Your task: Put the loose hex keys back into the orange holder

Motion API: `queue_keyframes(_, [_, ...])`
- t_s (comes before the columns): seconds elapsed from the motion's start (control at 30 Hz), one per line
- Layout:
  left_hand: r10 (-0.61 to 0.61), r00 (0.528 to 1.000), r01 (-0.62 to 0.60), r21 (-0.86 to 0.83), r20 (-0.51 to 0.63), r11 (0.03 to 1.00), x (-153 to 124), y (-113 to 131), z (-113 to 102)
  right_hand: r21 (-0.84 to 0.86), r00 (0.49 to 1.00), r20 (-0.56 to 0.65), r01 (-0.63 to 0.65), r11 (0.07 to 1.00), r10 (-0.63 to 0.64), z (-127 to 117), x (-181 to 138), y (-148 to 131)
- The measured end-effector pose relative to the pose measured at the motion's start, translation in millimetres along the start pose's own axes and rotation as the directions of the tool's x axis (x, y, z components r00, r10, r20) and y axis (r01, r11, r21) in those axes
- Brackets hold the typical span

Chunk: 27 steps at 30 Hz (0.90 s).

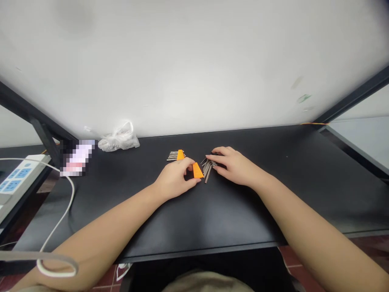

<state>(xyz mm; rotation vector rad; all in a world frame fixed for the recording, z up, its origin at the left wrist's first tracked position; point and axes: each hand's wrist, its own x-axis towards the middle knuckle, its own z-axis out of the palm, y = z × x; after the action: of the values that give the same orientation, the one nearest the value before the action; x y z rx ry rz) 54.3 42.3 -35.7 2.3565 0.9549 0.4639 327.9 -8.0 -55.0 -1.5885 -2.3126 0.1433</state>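
Note:
My left hand [176,178] is closed on an orange hex key holder [197,170], pinched between thumb and fingers near the middle of the black table. Just right of that holder lies a fan of grey L-shaped hex keys [208,168]. The fingertips of my right hand [232,164] are at the bent ends of these keys, curled round them. Behind my left hand sits a second orange holder [180,154] with several hex keys [172,155] in it, pointing left. My left fingers partly cover it.
A clear plastic bag [120,138] lies against the white wall at the back left. Beside it is a pixelated item [77,158]. A power strip [21,178] and a white cable [71,194] are at the left. Black frame bars [355,97] flank the black table [212,219].

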Motion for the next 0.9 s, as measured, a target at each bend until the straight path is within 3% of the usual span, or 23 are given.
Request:
queue_keyframes(0.33, [-0.006, 1.000, 0.006, 0.005, 0.001, 1.000, -0.4, 0.1, 0.3, 0.021, 1.000, -0.015, 0.020, 1.000, -0.020, -2.9, -0.6, 0.1])
queue_keyframes(0.5, [0.000, 1.000, 0.000, -0.004, 0.002, 1.000, -0.3, 0.1, 0.3, 0.048, 0.994, 0.004, 0.112, 0.993, -0.112, -7.9, 0.1, -8.7])
queue_keyframes(0.7, [-0.009, 1.000, 0.009, -0.006, 0.003, 1.000, -0.2, 0.9, -0.3, -0.093, 0.994, 0.057, 0.096, 0.991, -0.091, -15.1, -0.1, -19.2])
queue_keyframes(0.9, [-0.005, 1.000, 0.005, 0.001, 0.002, 1.000, -0.3, -0.3, 0.0, -0.123, 0.984, 0.109, 0.154, 0.980, -0.141, -19.4, 3.0, -22.2])
